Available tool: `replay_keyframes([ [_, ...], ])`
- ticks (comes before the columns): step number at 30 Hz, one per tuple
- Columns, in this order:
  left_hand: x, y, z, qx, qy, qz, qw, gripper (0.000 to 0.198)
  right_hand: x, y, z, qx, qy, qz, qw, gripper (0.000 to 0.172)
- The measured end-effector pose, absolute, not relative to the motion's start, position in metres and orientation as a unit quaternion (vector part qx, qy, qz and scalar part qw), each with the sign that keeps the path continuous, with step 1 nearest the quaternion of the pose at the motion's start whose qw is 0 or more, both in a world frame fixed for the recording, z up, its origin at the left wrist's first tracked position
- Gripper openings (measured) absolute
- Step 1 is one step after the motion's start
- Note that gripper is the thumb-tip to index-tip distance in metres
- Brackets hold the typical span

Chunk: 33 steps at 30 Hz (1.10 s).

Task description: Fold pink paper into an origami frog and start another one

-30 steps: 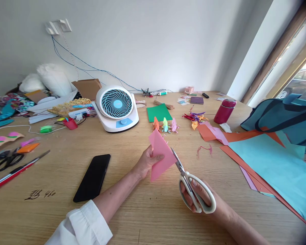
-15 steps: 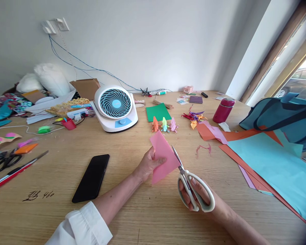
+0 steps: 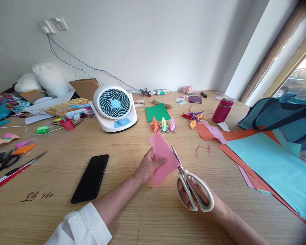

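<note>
My left hand [image 3: 150, 164] pinches a folded-looking sheet of pink paper [image 3: 165, 149], thumb on top and the other fingers mostly hidden behind it. Through the handles of white-handled scissors [image 3: 185, 175] go the fingers of my right hand [image 3: 199, 192]. The scissor blades are parted and meet the paper's right corner; one blade is partly hidden there. Just beyond the paper stand several small folded paper figures [image 3: 163, 124] in orange, green and pink. A green paper square [image 3: 157, 112] lies behind them.
A black phone [image 3: 90, 178] lies left of my forearm. Behind it stands a white fan [image 3: 115, 105]. Large coloured paper sheets [image 3: 270, 160], a red bottle [image 3: 222, 110] and a blue bag [image 3: 277, 115] occupy the right side. Black scissors [image 3: 5, 161] and a red-edged knife [image 3: 17, 172] lie far left.
Almost nothing differs. The whole view has shifted very slightly; both hands, the pink paper and the scissors keep nearly the same pose.
</note>
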<state>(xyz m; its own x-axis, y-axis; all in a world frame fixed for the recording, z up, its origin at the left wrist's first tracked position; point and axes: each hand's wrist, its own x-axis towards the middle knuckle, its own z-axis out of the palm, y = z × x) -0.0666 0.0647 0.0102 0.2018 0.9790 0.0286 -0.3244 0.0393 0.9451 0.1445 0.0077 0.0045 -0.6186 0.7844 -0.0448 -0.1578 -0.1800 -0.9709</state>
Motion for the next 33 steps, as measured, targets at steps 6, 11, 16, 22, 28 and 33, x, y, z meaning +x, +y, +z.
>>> replay_keyframes([
  [6, -0.0677, 0.0658, 0.0089, 0.454, 0.364, 0.530, 0.617, 0.055, 0.1439, 0.0067, 0.0083, -0.288, -0.559, 0.706, 0.326, 0.055],
  [11, -0.0665, 0.0645, 0.0111, 0.457, 0.360, 0.529, 0.618, 0.055, 0.1442, 0.0066, 0.0079, -0.285, -0.560, 0.711, 0.316, 0.056],
  [16, -0.0649, 0.0631, 0.0112, 0.452, 0.360, 0.529, 0.621, 0.054, 0.1447, 0.0062, 0.0073, -0.281, -0.558, 0.714, 0.316, 0.054],
  [22, -0.0652, 0.0633, 0.0088, 0.453, 0.363, 0.527, 0.620, 0.054, 0.1444, 0.0078, 0.0058, -0.275, -0.553, 0.720, 0.317, 0.054],
  [28, -0.0653, 0.0633, 0.0087, 0.453, 0.358, 0.519, 0.631, 0.051, 0.1454, 0.0088, 0.0023, -0.274, -0.543, 0.723, 0.327, 0.053],
  [33, -0.0696, 0.0668, 0.0084, 0.446, 0.344, 0.499, 0.659, 0.055, 0.1450, 0.0067, 0.0082, -0.242, -0.523, 0.747, 0.333, 0.052],
])
